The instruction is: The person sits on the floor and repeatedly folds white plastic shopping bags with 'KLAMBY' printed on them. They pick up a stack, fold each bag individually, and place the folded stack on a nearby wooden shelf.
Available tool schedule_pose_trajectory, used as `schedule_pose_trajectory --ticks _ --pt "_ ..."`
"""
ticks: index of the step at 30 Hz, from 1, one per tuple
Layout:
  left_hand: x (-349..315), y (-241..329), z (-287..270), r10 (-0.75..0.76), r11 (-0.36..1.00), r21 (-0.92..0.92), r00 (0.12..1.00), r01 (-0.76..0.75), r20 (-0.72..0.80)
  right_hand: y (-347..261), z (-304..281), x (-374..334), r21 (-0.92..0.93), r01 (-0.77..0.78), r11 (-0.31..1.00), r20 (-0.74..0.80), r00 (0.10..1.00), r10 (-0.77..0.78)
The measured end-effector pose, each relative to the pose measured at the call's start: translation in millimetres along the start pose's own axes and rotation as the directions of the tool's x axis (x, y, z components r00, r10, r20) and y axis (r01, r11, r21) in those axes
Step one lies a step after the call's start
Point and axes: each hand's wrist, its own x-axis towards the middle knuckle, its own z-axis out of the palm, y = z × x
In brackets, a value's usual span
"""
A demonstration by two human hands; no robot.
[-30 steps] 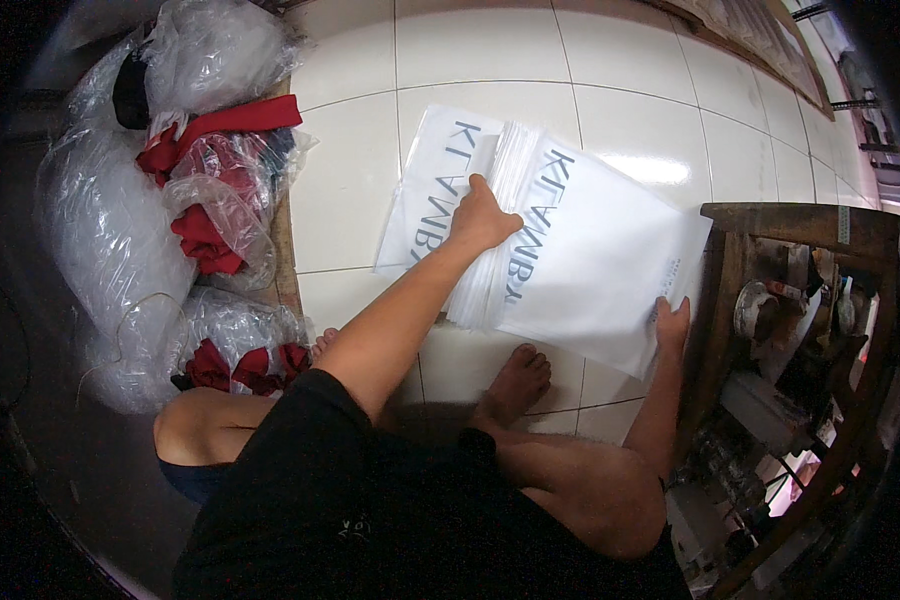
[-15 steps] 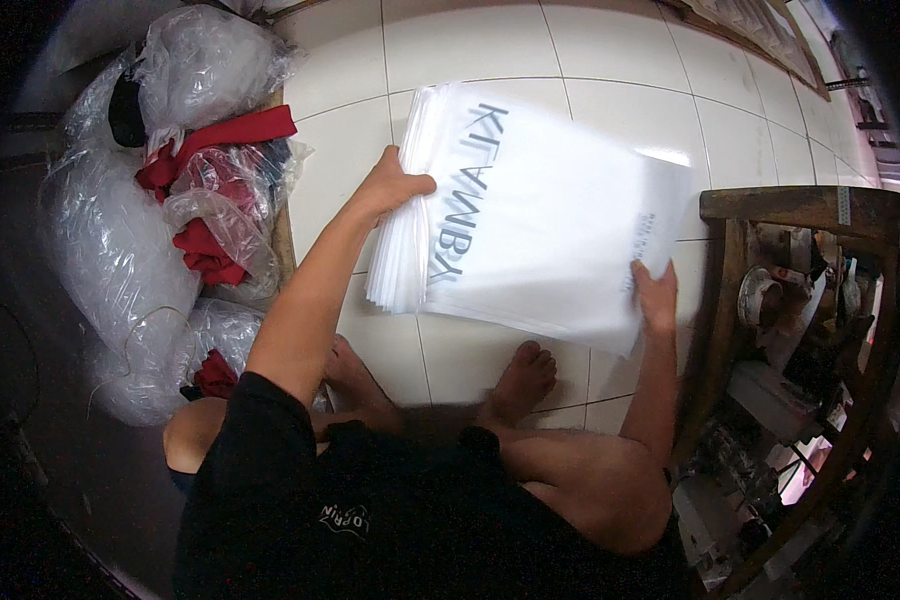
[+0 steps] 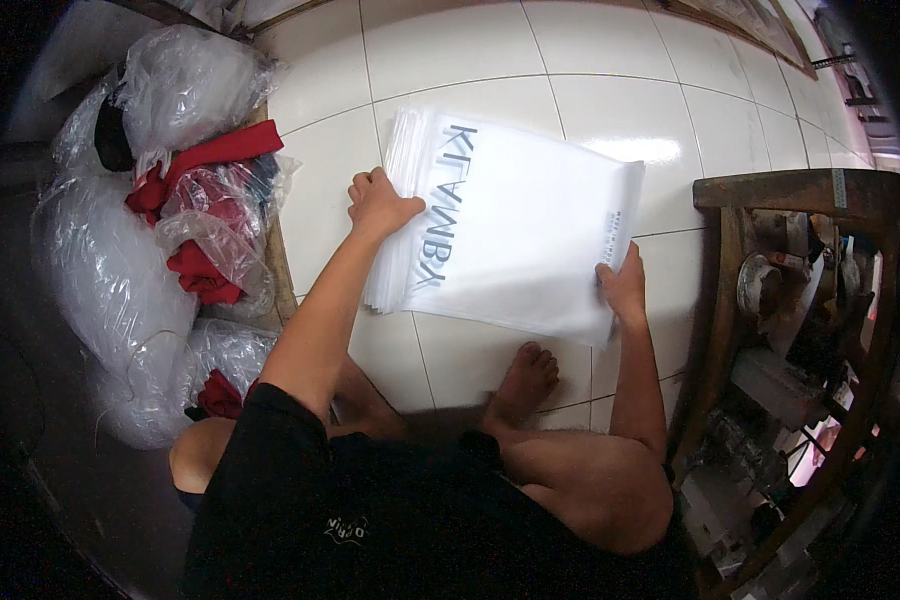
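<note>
A fanned stack of thin white plastic bags [image 3: 530, 225], printed with large dark lettering, lies low over the floor in front of me. Along its left side the layered edges show as pale strips. My left hand [image 3: 378, 205] is closed at that side, thumb on top and the other fingers bent over beyond the edge. At the lower right corner my right hand [image 3: 625, 287] pinches the stack, its thumb on the upper face. The fingers underneath are hidden. Whether the whole stack touches the tiles, I cannot tell.
White floor tiles [image 3: 450, 360] lie around the stack, and my bare foot [image 3: 527, 385] is just below it. Clear plastic sacks [image 3: 120, 270] and red cloth [image 3: 205, 275] are heaped at the left. A wooden shelf frame [image 3: 760, 187] with cluttered items stands at the right.
The right side of the stack has moved left and lies flatter, no longer blurred. My right hand has moved left with it. My left hand keeps to the left edge, slightly lower, its fingers more bent.
</note>
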Motion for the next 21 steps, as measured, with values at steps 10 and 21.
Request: schedule_pose_trajectory --ticks 10,21 --pt "16.6 -11.2 -1.4 -0.008 0.997 -0.069 0.99 0.018 0.142 -10.3 -4.6 13.4 0.49 -0.271 0.828 0.154 0.963 0.223" --pt "7.3 1.3 -6.4 -0.026 0.951 -0.305 0.995 0.055 0.098 -16.4 -31.7 3.2 0.729 -0.511 0.456 0.504 0.851 0.147"
